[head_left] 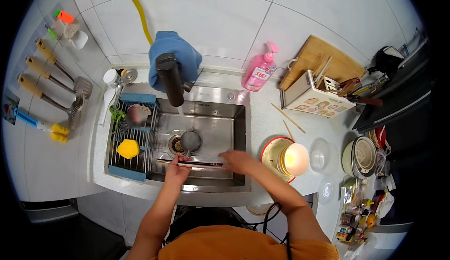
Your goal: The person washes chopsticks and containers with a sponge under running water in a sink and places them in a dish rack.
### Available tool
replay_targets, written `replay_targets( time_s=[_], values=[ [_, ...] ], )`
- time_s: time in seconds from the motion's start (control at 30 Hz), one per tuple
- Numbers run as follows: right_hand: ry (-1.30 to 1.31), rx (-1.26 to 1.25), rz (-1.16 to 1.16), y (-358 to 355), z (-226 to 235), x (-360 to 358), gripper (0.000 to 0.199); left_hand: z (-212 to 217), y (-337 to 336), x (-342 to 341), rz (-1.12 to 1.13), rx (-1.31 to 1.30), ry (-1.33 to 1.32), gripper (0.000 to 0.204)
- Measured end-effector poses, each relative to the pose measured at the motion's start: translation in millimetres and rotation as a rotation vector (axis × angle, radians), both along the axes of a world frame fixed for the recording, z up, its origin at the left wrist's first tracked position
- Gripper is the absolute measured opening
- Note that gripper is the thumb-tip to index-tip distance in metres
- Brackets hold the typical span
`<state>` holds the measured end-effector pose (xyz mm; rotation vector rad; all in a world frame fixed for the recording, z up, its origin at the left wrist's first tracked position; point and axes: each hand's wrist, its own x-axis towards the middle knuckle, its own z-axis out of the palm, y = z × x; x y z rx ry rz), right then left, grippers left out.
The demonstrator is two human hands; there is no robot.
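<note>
Bright, even light from overhead is illuminating the scene, and the white wall tiles (225, 21) are reflecting it softly with no hard glare. The steel sink (211, 119) is showing dull reflections along its rear wall. Faint, short shadows are falling beneath the black faucet (169, 79) and under the forearms. The upturned cup (296, 159) is glowing nearly overexposed. Fisheye distortion is bending tile joints and counter edges toward the rim, and a black vignette is enclosing the circular picture. Detail is softening toward the periphery; a small patch on the drying rack (136, 140) is appearing blurred.
</note>
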<state>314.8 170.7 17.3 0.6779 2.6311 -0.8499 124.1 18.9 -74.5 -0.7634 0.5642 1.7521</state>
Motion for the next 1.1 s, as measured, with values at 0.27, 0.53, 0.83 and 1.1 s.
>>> replay_targets(
  time_s=[0.27,0.53,0.83,1.1],
  values=[
    [0.355,0.3,-0.54,137.4,58.0,122.2,0.016,4.4,-5.8,1.0,0.089,-0.133,0.049,0.017],
    [-0.141,0.544,-0.598,219.1,-52.9,193.6,0.022,9.9,-4.9,27.6,0.092,-0.163,0.039,0.017],
    [-0.354,0.299,-0.489,222.8,-42.9,218.7,0.019,7.7,-2.7,38.8,0.097,-0.196,0.057,0.018],
    [-0.319,0.286,-0.523,183.6,-42.9,218.5,0.032,7.6,2.1,37.2,0.065,-0.112,0.062,0.019]
  ],
)
